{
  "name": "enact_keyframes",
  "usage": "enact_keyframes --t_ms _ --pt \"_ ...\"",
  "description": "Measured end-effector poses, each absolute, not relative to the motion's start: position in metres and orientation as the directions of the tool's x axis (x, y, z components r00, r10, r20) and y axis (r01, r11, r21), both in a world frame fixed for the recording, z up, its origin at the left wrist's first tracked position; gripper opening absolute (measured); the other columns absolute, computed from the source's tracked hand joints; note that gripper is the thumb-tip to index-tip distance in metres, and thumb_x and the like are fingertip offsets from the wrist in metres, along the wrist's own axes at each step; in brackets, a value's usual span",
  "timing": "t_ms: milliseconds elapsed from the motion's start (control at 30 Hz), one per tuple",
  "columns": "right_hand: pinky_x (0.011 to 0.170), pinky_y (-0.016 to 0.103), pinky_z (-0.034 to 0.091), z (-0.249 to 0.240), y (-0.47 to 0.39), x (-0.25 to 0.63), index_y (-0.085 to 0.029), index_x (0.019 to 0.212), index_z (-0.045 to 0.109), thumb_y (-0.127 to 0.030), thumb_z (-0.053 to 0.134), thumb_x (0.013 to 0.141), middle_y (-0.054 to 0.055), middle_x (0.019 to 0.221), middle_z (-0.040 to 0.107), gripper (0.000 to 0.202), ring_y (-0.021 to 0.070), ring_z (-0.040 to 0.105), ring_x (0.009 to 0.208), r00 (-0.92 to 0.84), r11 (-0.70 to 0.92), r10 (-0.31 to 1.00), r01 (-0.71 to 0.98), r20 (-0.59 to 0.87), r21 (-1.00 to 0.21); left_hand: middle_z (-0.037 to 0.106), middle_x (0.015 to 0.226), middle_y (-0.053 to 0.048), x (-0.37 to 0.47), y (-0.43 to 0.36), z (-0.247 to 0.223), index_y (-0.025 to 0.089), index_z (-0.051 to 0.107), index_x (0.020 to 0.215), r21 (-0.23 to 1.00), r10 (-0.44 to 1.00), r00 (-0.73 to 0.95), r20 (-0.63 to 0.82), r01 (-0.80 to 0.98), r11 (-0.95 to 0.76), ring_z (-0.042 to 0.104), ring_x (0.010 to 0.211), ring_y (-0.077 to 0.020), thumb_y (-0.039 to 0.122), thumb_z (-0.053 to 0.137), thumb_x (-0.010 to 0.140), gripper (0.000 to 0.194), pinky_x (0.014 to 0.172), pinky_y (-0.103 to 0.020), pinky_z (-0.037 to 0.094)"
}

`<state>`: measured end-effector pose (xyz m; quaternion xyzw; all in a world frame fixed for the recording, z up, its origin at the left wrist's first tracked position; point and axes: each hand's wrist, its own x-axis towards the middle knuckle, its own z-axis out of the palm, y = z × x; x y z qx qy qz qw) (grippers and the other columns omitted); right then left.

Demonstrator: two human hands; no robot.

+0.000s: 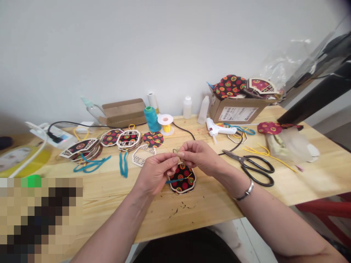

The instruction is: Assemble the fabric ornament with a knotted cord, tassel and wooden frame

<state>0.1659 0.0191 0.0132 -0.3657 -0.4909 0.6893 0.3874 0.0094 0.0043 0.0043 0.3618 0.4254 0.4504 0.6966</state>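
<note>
Head view: left hand point(159, 168) and right hand point(199, 155) pinch something small (unclear what) by a patterned ornament point(181, 185).

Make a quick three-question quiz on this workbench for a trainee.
1. True or false: the scissors lie on the table, held by neither the left hand nor the right hand.
2. Which colour is the thread cone beside the yellow-thread spool? A red, B teal, C white.
3. Fill in: the silver bracelet is worn on the ____ wrist.

Key: 1 true; 2 B; 3 right.
</note>
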Motion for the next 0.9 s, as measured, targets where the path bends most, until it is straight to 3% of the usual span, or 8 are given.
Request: enact_keyframes --t_ms 533,733,900 --pt "0.042 0.019 0.025 0.0102 0.0225 0.1702 -0.013 0.077 0.063 -0.031 0.065 0.071 -0.006 0.049 0.048 0.019 0.0035 0.038 0.043 -0.421 -0.196 0.895 -0.076 -0.147 -0.978 0.052 0.05 0.002 0.0098 0.0061 0.0029 0.01 0.069 0.066 0.882 0.951 0.149 -0.271 -0.358 0.307 0.042 0.045 -0.0034 0.021 0.079 0.056 0.018 0.041 -0.016 0.025" --pt "0.042 0.019 0.025 0.0116 0.0239 0.1726 -0.014 0.063 0.057 -0.031 0.063 0.071 -0.006 0.047 0.047 0.02 0.0037 0.037 0.042 -0.385 -0.151 0.911 0.017 -0.145 -0.988 0.051 0.049 0.003 0.0096 0.0065 0.0042 0.01 0.068 0.064 0.876 0.954 0.112 -0.277 -0.379 0.299 0.041 0.044 -0.0031 0.021 0.079 0.055 0.019 0.041 -0.015 0.025" --pt "0.043 0.02 0.027 0.0141 0.0224 0.1713 -0.015 0.063 0.055 -0.031 0.058 0.074 -0.006 0.048 0.044 0.02 0.0045 0.036 0.043 -0.32 -0.062 0.943 0.117 -0.097 -0.991 0.052 0.049 0.003 0.0087 0.0062 0.0045 0.01 0.067 0.064 0.876 0.957 0.089 -0.277 -0.386 0.29 0.042 0.044 -0.0031 0.021 0.079 0.055 0.019 0.042 -0.015 0.026"
